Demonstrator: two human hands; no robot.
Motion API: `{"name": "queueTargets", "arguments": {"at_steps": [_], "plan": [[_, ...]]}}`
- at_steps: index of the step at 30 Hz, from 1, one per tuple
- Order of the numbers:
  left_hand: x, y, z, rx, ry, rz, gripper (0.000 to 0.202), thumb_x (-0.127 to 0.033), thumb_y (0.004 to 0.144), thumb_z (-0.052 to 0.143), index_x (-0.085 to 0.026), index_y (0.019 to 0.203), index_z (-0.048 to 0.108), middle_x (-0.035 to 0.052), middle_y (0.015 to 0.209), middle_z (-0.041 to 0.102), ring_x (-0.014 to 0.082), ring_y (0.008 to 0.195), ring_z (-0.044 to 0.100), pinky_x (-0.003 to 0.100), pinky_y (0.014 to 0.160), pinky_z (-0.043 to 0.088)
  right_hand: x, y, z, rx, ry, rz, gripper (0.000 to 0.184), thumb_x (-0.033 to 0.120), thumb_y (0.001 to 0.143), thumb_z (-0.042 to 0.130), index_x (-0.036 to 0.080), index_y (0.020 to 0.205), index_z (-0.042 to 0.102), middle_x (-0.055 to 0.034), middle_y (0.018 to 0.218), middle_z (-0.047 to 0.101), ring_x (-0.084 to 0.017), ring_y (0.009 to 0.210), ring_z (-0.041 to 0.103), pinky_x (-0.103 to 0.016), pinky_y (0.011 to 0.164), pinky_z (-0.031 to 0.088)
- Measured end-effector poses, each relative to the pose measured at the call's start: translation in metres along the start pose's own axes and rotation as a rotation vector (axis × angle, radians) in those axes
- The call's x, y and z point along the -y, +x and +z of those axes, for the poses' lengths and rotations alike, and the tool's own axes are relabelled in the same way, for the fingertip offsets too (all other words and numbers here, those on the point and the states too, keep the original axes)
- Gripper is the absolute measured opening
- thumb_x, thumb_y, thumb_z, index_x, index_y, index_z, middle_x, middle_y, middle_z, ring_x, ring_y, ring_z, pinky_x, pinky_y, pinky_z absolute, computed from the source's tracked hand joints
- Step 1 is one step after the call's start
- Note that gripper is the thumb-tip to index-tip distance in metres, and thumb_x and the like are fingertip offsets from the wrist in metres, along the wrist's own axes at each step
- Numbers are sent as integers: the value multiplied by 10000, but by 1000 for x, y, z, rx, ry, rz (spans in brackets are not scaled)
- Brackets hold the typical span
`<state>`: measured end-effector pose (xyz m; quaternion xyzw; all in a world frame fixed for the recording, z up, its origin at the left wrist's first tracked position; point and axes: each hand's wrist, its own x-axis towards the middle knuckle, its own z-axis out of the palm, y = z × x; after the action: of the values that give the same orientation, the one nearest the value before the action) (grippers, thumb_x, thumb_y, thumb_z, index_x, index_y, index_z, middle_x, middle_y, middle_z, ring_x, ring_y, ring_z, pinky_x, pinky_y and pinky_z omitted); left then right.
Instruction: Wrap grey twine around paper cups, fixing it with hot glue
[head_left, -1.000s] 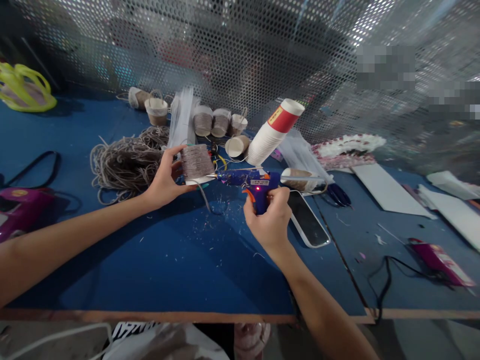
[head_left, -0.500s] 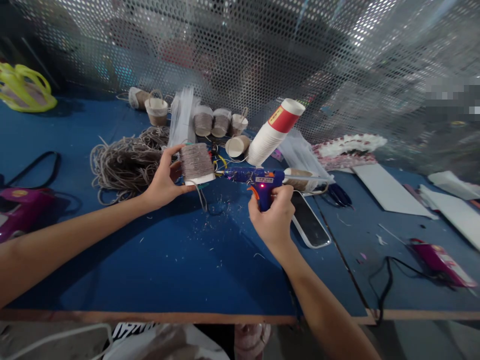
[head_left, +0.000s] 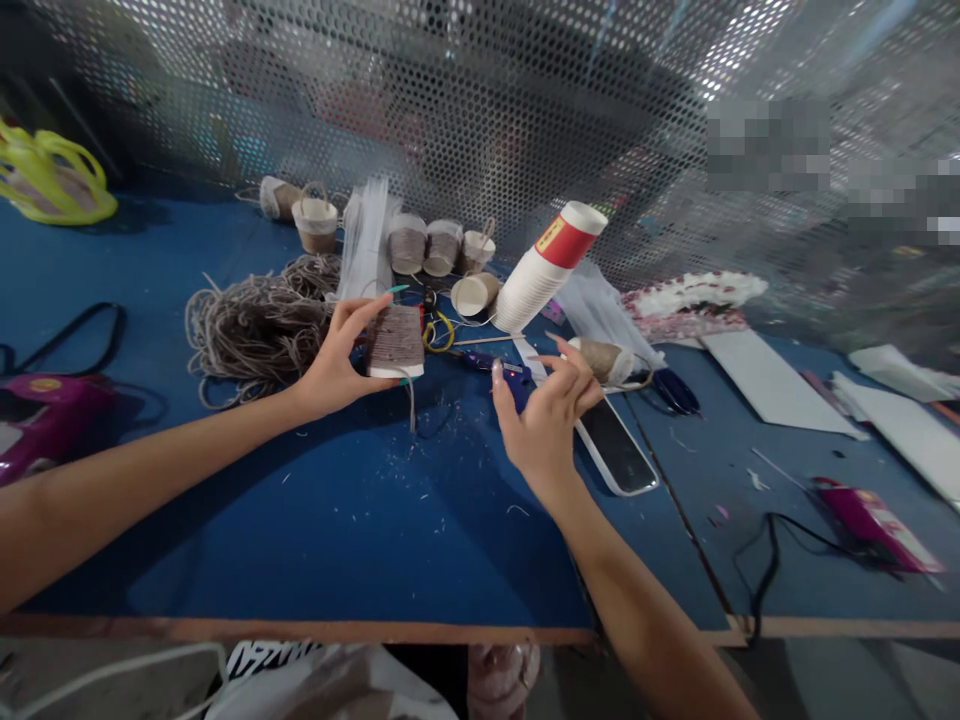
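My left hand [head_left: 330, 372] grips a paper cup wrapped in grey-brown cord [head_left: 396, 338], thumb below and fingers above. A white rim shows at the cup's lower edge, and a loose cord end hangs from it. Beside it, a blue glue gun [head_left: 514, 384] lies on the table with its nozzle toward the cup. Over the gun's handle is my right hand [head_left: 546, 430], its fingers spread and no longer wrapped round it; whether a fingertip still touches is unclear. Behind the left hand lies a tangled heap of grey cord [head_left: 251, 325].
A leaning stack of paper cups [head_left: 536, 270] stands behind the gun, near several cord-wrapped cups [head_left: 409, 243]. Yellow-handled scissors [head_left: 439, 332] and a phone [head_left: 619, 445] lie close by. Magenta glue guns [head_left: 874, 520] rest at both sides. A perforated metal screen [head_left: 465, 120] borders the back.
My right hand has lowered the glue gun to the table and loosened its fingers from it. The wrapped cup in my left hand has turned and moved slightly down.
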<state>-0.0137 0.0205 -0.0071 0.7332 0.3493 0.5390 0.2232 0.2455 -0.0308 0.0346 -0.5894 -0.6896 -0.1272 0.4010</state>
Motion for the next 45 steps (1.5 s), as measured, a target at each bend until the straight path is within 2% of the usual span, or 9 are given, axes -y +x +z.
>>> {"name": "queueTargets", "arguments": {"at_steps": [5, 12, 22, 27, 30, 32, 38, 41, 45], "plan": [[-3, 1, 1, -1, 26, -8, 886, -201, 609, 876, -325, 1393, 482, 68, 1275, 477, 270, 1195, 555, 399, 933, 580, 37, -9, -23, 442, 482, -299, 80, 280, 931, 457, 265, 1008, 445, -69, 1353, 626, -238, 1224, 509, -495, 1020, 410], [-7, 1, 0, 18, 29, -33, 834, -237, 632, 874, -301, 1366, 482, 73, 1291, 466, 254, 1177, 557, 372, 919, 592, 42, -16, -15, 686, 561, -171, 51, 320, 953, 443, 271, 962, 453, -34, 1304, 672, -231, 1082, 500, -508, 1018, 399], [-2, -2, 0, 18, -121, -61, 802, -264, 670, 864, -309, 1372, 480, 84, 1333, 448, 191, 1059, 598, 296, 845, 606, 25, -11, -1, 621, 1176, 226, 165, 423, 959, 521, 275, 931, 455, -41, 1273, 692, -217, 1264, 593, -456, 1092, 379], [6, -3, 2, 22, -226, -59, 827, -310, 655, 877, -317, 1374, 467, 101, 1365, 455, 219, 1085, 616, 339, 881, 606, 16, -8, 3, 389, 1057, 306, 222, 406, 950, 510, 247, 798, 482, -19, 958, 739, -208, 1012, 683, -383, 866, 452], [8, -2, 3, 42, -286, -60, 823, -340, 665, 876, -313, 1368, 448, 110, 1390, 467, 230, 1101, 633, 354, 900, 605, 11, -6, 6, 229, 926, 401, 233, 386, 928, 521, 239, 753, 473, -8, 819, 707, -162, 735, 612, -332, 693, 423], [7, -1, 4, 58, -311, -55, 811, -359, 673, 873, -312, 1357, 439, 107, 1389, 486, 234, 1100, 649, 354, 889, 609, 10, -7, 6, 177, 945, 387, 185, 360, 913, 536, 239, 781, 486, -3, 823, 698, -155, 722, 596, -327, 696, 430], [7, 0, 4, 99, -290, -27, 808, -418, 682, 866, -303, 1342, 414, 110, 1367, 525, 245, 1121, 667, 375, 930, 592, 26, -16, -4, 458, 1277, 128, 99, 359, 938, 534, 261, 952, 524, -22, 1112, 725, -217, 1137, 648, -414, 973, 447], [7, 0, 3, 117, -284, -6, 811, -413, 688, 862, -303, 1349, 405, 109, 1351, 537, 250, 1125, 668, 388, 937, 585, 31, -18, -6, 606, 1279, 139, 124, 390, 949, 541, 270, 972, 520, -30, 1222, 705, -220, 1238, 599, -445, 1053, 403], [6, 2, 2, 135, -308, -4, 817, -401, 678, 872, -293, 1342, 408, 115, 1361, 530, 260, 1147, 659, 398, 947, 579, 33, -14, -4, 590, 1283, 223, 176, 440, 924, 551, 271, 919, 503, -33, 1145, 728, -229, 1224, 609, -466, 1081, 392]]}}
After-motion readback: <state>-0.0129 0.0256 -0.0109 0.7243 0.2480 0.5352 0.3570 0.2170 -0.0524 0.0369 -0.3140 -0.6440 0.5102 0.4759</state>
